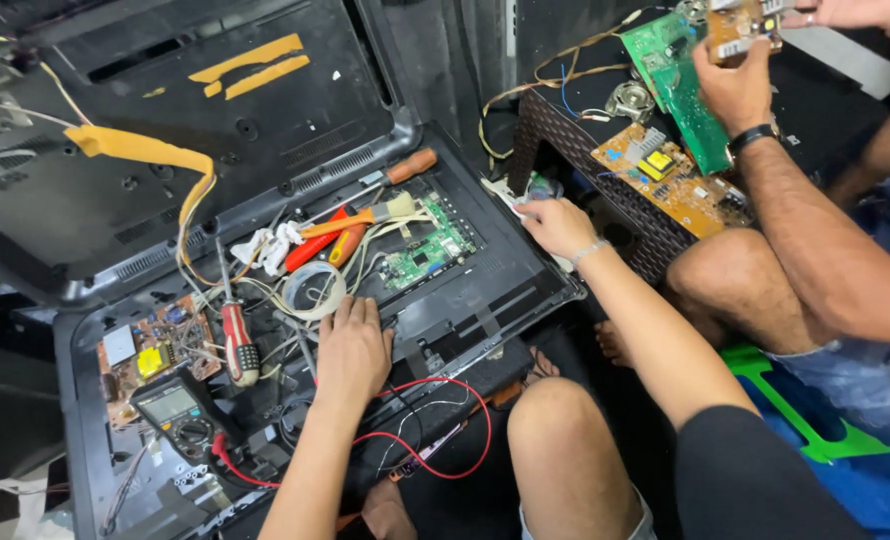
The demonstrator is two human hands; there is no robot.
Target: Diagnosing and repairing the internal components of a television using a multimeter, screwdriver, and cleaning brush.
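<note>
My left hand lies flat, palm down, on the opened black back panel of a flat screen, holding nothing. It sits beside a clear tape roll and above a red test lead. My right hand reaches to the panel's right edge, its bent fingers on a small white piece; whether it grips it is unclear. A green mainboard lies between my hands.
In the panel lie a brown power board, a multimeter, a red-handled screwdriver and an orange-handled brush. A wicker stool carries a brown board. A co-worker's hand holds boards at top right.
</note>
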